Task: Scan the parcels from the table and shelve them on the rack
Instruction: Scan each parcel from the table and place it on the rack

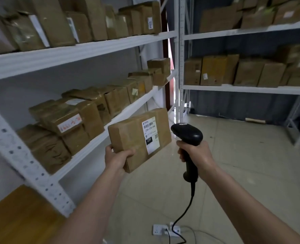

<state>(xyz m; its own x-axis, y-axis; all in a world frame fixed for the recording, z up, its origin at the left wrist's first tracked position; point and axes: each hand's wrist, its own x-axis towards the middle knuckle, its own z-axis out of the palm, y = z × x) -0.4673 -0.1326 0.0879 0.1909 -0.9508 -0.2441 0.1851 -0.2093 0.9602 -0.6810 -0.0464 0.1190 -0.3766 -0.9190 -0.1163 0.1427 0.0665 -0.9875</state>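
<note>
Left hand (pixel 118 158) grips a brown cardboard parcel (pixel 138 138) by its near corner, thumb curled over the top, holding it in the air near centre frame. Its long axis runs from 8 o'clock to 2 o'clock, white label (pixel 150 134) facing up. Right hand (pixel 195 154) is wrapped round the grip of a black scanner (pixel 188 133), whose head sits just beside the parcel at 3 o'clock, level with the label. Both arms reach forward. At 9 o'clock, the rack (pixel 100 140) holds other parcels on its shelves.
</note>
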